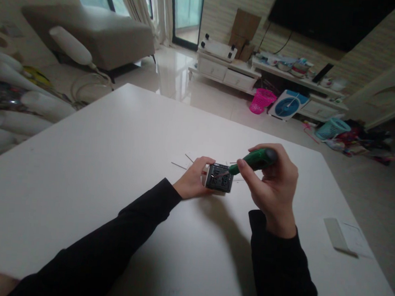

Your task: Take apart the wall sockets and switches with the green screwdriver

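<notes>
My left hand (197,177) is closed around the side of a small box-shaped device (220,185), which looks like a wall socket or switch unit. Its black, moulded face is turned up towards me, and white shows at its edges. In my right hand (276,185) is a screwdriver (255,159) with a green handle and dark end, held tilted. The thin shaft slants down to the left across the black face. Whether the tip sits in a screw is too small to tell. Several thin wires or sticks (179,165) poke out around the device, just above the table.
The white table (117,138) spreads under both arms. A flat pale plate (335,234) lies near its right edge, with a white sheet-like piece (353,235) beside it. Several white rounded objects (23,124) crowd the left side. A pink basket (261,100) stands beyond the table.
</notes>
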A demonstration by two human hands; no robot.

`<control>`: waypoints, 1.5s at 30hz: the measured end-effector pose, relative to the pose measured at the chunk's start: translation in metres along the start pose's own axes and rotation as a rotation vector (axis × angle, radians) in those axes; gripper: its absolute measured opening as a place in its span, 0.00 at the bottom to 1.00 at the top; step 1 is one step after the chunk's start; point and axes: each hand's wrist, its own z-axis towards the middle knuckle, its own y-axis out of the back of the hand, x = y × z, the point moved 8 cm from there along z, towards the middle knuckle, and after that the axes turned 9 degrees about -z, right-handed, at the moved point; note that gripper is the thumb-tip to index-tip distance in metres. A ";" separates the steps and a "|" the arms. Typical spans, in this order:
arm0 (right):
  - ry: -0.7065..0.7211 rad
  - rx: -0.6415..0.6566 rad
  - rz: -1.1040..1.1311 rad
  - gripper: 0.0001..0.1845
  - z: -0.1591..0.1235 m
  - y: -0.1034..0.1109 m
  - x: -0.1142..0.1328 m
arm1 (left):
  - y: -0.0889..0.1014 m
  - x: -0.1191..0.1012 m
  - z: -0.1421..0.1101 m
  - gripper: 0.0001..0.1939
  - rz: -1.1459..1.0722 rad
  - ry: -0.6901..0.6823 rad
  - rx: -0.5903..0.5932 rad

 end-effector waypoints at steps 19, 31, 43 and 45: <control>0.103 0.082 -0.056 0.14 -0.001 -0.003 0.012 | 0.001 -0.003 -0.001 0.43 0.053 -0.011 -0.016; 0.127 0.088 -0.126 0.12 -0.001 -0.005 0.015 | 0.000 -0.005 -0.001 0.43 0.066 -0.004 -0.013; 0.190 0.152 -0.153 0.12 -0.001 -0.009 0.022 | -0.001 -0.003 -0.001 0.44 0.056 -0.043 -0.011; 0.195 0.159 -0.160 0.12 -0.002 -0.010 0.022 | -0.001 -0.003 0.000 0.44 0.048 -0.030 -0.005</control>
